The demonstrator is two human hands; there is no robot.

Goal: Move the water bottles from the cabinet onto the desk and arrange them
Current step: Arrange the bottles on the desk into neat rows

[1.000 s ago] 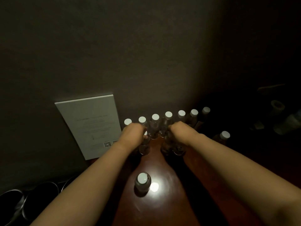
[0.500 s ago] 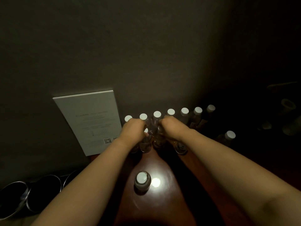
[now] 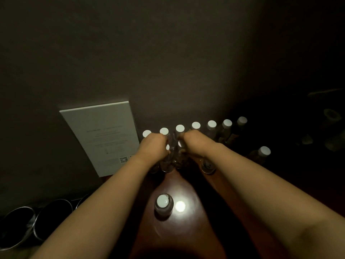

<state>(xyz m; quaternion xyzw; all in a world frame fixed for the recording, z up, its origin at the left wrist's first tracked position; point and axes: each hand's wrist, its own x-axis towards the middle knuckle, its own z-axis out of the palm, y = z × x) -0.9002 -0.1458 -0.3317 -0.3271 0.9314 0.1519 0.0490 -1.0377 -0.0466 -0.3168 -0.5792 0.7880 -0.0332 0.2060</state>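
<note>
Already most of the job is looking done: leaning against the wall at the left is a white card point(image 3: 101, 136), and just right of it a back row of white-capped water bottles point(image 3: 196, 125) is running along the wall on the dark wooden desk point(image 3: 186, 236). The left hand point(image 3: 154, 144) is curling round one bottle point(image 3: 166, 157) of a second row in front, and the right hand point(image 3: 194, 143) is gripping its neighbour point(image 3: 180, 156), the two nearly touching. Nearer the camera one lone bottle point(image 3: 164, 203) is standing apart, beside a bright glare spot, and another point(image 3: 263, 152) is sitting off to the right, both apparently awaiting lining up. The cabinet is not showing, so whether more bottles are remaining there I cannot tell.
</note>
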